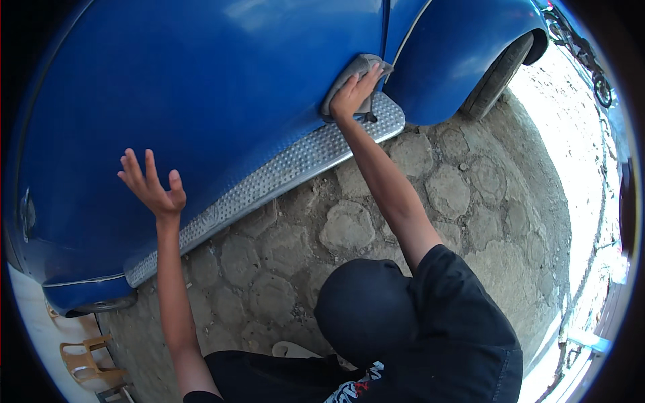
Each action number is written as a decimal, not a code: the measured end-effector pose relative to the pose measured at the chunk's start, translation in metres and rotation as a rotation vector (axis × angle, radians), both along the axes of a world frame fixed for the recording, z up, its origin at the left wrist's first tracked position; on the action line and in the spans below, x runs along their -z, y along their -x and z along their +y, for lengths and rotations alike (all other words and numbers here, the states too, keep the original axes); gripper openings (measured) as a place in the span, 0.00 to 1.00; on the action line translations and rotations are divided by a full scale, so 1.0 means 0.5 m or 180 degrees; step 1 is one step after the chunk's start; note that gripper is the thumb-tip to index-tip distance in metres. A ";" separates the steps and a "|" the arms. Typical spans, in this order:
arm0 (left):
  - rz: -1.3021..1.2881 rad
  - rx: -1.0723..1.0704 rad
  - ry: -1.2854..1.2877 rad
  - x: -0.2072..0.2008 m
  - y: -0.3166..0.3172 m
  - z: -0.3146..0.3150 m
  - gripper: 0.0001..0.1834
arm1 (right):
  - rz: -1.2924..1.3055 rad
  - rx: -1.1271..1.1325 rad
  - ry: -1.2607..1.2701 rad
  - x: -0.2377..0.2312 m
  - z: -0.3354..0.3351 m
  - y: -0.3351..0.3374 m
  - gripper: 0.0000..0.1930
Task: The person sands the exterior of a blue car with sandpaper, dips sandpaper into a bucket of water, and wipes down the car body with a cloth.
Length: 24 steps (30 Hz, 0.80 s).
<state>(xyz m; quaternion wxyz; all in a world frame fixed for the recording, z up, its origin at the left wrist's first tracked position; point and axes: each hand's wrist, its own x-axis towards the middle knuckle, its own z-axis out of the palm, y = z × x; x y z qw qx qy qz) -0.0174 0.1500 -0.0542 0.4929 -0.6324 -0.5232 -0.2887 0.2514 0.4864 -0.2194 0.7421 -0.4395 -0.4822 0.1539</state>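
Note:
My right hand (355, 93) presses a folded grey cloth (339, 77) against the lower edge of a blue car's side (235, 80), just above the far end of the running board. Its fingers lie along the cloth. My left hand (156, 188) is raised beside the blue door, fingers spread and nothing in it. Whether it touches the paint I cannot tell. The silver, studded running board (269, 171) runs beneath both hands.
A blue fender (443, 54) curves over a tyre (500, 77) at the far right. Hexagonal paving stones (346, 225) cover the ground below the car. A tan plastic chair (87, 359) stands at the lower left, and a bicycle wheel (603, 91) shows at the upper right.

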 end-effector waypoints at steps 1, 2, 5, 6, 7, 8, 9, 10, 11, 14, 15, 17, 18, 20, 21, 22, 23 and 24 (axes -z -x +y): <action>0.0070 0.0047 -0.0019 -0.006 0.000 0.004 0.33 | 0.0149 -0.0077 0.0126 0.007 -0.014 0.013 0.37; 0.0145 0.0104 -0.0057 -0.011 -0.002 0.010 0.33 | 0.0225 -0.0095 0.0086 0.012 -0.028 0.024 0.37; 0.0124 0.0167 -0.0120 -0.019 -0.016 0.037 0.33 | 0.0402 -0.0322 0.0982 0.017 -0.062 0.041 0.37; 0.0089 0.0185 -0.0137 -0.021 -0.020 0.046 0.33 | 0.0658 -0.0240 0.0947 0.016 -0.065 0.043 0.37; 0.0112 0.0281 -0.0146 -0.021 -0.023 0.052 0.33 | 0.0895 -0.0265 0.1190 0.014 -0.064 0.042 0.36; 0.0133 0.0317 -0.0156 -0.021 -0.025 0.059 0.32 | 0.1129 -0.0375 0.1334 0.011 -0.066 0.045 0.36; 0.0146 0.0281 -0.0158 -0.021 -0.026 0.057 0.32 | 0.1308 -0.0474 0.1449 0.007 -0.066 0.047 0.36; 0.0140 0.0346 -0.0122 -0.022 -0.024 0.052 0.31 | 0.1537 -0.0539 0.1324 0.005 -0.074 0.055 0.36; 0.0073 0.0398 -0.0036 -0.023 -0.021 0.045 0.30 | 0.1531 -0.0523 0.1345 0.001 -0.084 0.064 0.37; 0.0094 0.0410 0.0037 -0.024 0.001 0.006 0.27 | 0.1632 -0.0740 0.1407 0.003 -0.171 0.132 0.38; 0.0041 0.0387 0.0121 -0.020 0.008 -0.015 0.27 | 0.1497 -0.0823 0.1255 0.011 -0.222 0.169 0.39; -0.0074 0.0267 0.0278 -0.005 0.022 -0.057 0.25 | 0.1004 -0.1073 0.1126 0.030 -0.334 0.239 0.40; -0.0007 0.0249 0.0322 0.000 0.032 -0.080 0.25 | 0.0825 -0.1171 0.1018 0.038 -0.385 0.276 0.40; -0.0011 0.0171 0.0482 0.023 0.044 -0.128 0.24 | 0.0649 -0.1621 0.1096 0.050 -0.485 0.347 0.43; 0.0075 0.0126 0.0553 0.030 0.053 -0.152 0.23 | 0.0519 -0.1944 0.1350 0.056 -0.512 0.367 0.44; 0.0058 0.0071 0.0633 0.037 0.061 -0.177 0.23 | 0.0449 -0.1757 0.0942 0.061 -0.530 0.385 0.45; 0.0042 0.0005 0.0692 0.041 0.070 -0.201 0.22 | 0.0355 -0.1673 0.0777 0.065 -0.543 0.399 0.46; 0.0014 -0.0070 0.0744 0.045 0.079 -0.225 0.22 | 0.0251 -0.1596 0.0609 0.066 -0.554 0.411 0.47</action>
